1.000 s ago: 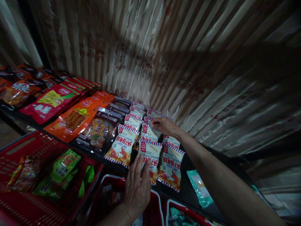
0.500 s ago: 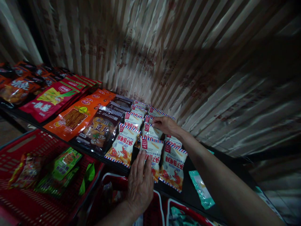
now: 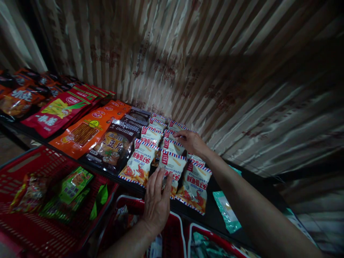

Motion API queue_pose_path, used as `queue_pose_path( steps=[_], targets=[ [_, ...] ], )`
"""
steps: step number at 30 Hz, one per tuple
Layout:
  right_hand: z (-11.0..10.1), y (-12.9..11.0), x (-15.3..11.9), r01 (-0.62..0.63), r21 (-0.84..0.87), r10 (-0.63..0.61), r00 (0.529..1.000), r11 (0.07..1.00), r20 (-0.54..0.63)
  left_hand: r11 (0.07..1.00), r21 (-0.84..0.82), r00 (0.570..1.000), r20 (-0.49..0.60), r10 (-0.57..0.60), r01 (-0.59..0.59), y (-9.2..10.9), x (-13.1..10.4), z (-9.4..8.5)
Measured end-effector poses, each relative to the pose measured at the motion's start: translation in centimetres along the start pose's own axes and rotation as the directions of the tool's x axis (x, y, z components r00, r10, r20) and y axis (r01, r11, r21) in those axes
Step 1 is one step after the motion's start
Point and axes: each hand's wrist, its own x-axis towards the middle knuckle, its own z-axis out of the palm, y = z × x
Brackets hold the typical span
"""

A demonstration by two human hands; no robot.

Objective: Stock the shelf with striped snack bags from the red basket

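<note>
Several white snack bags with red and blue striped edges stand in rows on a black shelf. My left hand [image 3: 158,197] lies with its fingers spread on the lower part of the front middle white bag [image 3: 172,165]. Behind that bag, my right hand [image 3: 189,140] reaches over the rows, thumb and fingers near the top of another white bag [image 3: 170,146]; whether it grips anything is hard to make out. One more white bag [image 3: 195,184] leans to the right of the middle one.
Brown bags [image 3: 113,145], orange bags [image 3: 91,127] and pink bags [image 3: 59,111] lie left on the shelf. Red baskets [image 3: 53,233] with snacks stand below its front edge. A teal packet [image 3: 227,211] lies at right, before a corrugated wall covering [image 3: 166,64].
The front middle white bag has shifted slightly up and back, with my left hand against it. My right hand has barely moved. The view has shifted slightly.
</note>
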Motion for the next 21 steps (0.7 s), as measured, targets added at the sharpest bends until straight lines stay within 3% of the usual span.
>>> queue_pose_path(
  steps=[10,21],
  targets=[
    [1.1,1.0,3.2,-0.135,-0.193,0.14,0.99,0.972,0.011,0.998,-0.048,0.999,-0.027,0.045,-0.047,-0.2,-0.4,0.5],
    [1.0,2.7,4.0,-0.111,-0.186,0.116,0.993,0.976,0.014,0.997,-0.041,0.998,-0.014,0.06,-0.06,-0.1,0.7,-0.1]
  ],
)
